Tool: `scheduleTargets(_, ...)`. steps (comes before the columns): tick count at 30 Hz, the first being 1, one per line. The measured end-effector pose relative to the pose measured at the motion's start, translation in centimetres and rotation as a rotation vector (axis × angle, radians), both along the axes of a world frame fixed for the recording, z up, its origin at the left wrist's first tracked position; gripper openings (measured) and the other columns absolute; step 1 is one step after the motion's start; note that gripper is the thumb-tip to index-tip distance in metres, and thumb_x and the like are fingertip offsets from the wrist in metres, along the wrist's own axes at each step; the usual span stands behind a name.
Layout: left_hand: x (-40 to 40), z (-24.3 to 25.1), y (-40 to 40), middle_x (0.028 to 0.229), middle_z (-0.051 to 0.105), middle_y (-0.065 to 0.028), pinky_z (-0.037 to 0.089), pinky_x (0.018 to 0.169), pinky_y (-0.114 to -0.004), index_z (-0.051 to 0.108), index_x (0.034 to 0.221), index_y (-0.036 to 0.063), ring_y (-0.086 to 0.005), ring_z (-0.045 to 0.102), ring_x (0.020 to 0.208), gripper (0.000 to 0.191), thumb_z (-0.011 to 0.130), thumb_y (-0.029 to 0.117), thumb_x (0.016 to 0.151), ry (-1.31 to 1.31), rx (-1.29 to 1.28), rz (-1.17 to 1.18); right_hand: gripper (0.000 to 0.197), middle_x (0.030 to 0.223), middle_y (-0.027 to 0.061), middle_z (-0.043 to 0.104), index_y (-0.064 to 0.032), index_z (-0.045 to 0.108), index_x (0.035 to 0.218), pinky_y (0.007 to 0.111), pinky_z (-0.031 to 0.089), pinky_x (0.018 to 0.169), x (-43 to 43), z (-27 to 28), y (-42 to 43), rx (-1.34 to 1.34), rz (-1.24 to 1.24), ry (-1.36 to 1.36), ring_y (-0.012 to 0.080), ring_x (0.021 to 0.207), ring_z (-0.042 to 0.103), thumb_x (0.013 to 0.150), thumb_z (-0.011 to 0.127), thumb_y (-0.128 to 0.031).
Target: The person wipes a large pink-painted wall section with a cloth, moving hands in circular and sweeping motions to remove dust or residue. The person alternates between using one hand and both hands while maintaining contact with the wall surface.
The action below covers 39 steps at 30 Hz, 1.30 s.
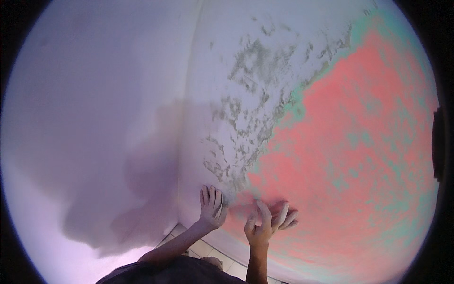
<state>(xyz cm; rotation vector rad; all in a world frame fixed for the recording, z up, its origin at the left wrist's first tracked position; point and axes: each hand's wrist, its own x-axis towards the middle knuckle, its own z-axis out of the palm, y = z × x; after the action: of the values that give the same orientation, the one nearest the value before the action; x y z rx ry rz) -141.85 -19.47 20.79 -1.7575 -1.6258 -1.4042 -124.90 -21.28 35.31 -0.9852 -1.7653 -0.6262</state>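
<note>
A wall point(216, 32) in front of me has a pale coating with grey-brown smears, and a large pink-red area point(319, 142) with green patches. Near the lower edge of the smears, my left hand point(212, 209) lies against the pale surface with its fingers close together. To its right, my right hand point(271, 220) is at the pink area, fingers spread and bent. Neither hand shows an object in it. Both hands look dusted with something pale.
A plain pale wall point(88, 88) meets the coated wall at a corner on the left, with shadows across it. Below are floor tiles point(202, 247) along the wall's foot. A dark object point(438, 145) is at the far right rim.
</note>
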Motion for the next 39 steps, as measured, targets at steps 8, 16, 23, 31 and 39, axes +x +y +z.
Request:
scheduleTargets(8,-3.8,20.4,0.8,0.149,0.024,-0.0379,0.013,0.108,-0.073,0.032,0.141,-0.0115,-0.0621,0.016,0.138,0.071,0.058,0.024,0.086,0.088,0.112,0.04,0.022,0.158,0.0239,0.024,-0.0178,0.068,0.108,0.062,-0.01,0.114,1.1,0.4,-0.4,-0.019,-0.018,-0.022,0.0471,0.149,-0.001,0.09,0.059,-0.025)
scheduleTargets(16,-2.5,5.0,-1.2,0.15,0.019,-0.0394,0.01,0.108,-0.074,0.029,0.142,-0.012,-0.0635,0.012,0.138,0.07,0.056,0.024,0.089,-0.016,0.066,0.1,0.023,0.158,0.0237,0.023,-0.0174,0.068,0.109,0.063,-0.008,0.114,-0.3,2.0,-1.7,-0.034,0.032,-0.038,0.0476,0.149,0.0,0.088,0.062,-0.022)
scheduleTargets(23,-6.0,27.1,-2.4,0.155,0.022,-0.032,0.012,0.112,-0.066,0.03,0.145,-0.0082,-0.0584,0.015,0.141,0.067,0.053,0.025,0.091,0.028,0.108,0.115,0.027,0.157,0.0225,0.025,-0.0205,0.069,0.112,0.063,-0.008,0.114,-0.8,2.2,-3.1,-0.097,0.018,-0.009,0.0454,0.149,0.001,0.086,0.063,-0.02)
scheduleTargets(31,-2.0,9.4,-5.0,0.145,0.026,-0.041,0.011,0.106,-0.074,0.029,0.141,-0.0133,-0.0655,0.015,0.135,0.071,0.058,0.025,0.089,-0.079,-0.088,0.027,0.029,0.157,0.0252,0.023,-0.0187,0.067,0.117,0.064,-0.006,0.114,-1.0,3.5,-4.2,-0.134,0.034,-0.1,0.0464,0.149,0.001,0.088,0.063,-0.021)
scheduleTargets(39,-7.2,28.6,-2.0,0.153,0.025,-0.0323,0.012,0.11,-0.069,0.032,0.145,-0.0092,-0.0556,0.019,0.14,0.067,0.05,0.028,0.093,0.206,0.025,0.243,0.031,0.158,0.0244,0.021,-0.0186,0.067,0.12,0.064,-0.004,0.114,-0.6,2.8,-4.5,-0.209,0.024,-0.054,0.0473,0.148,0.001,0.089,0.064,-0.022)
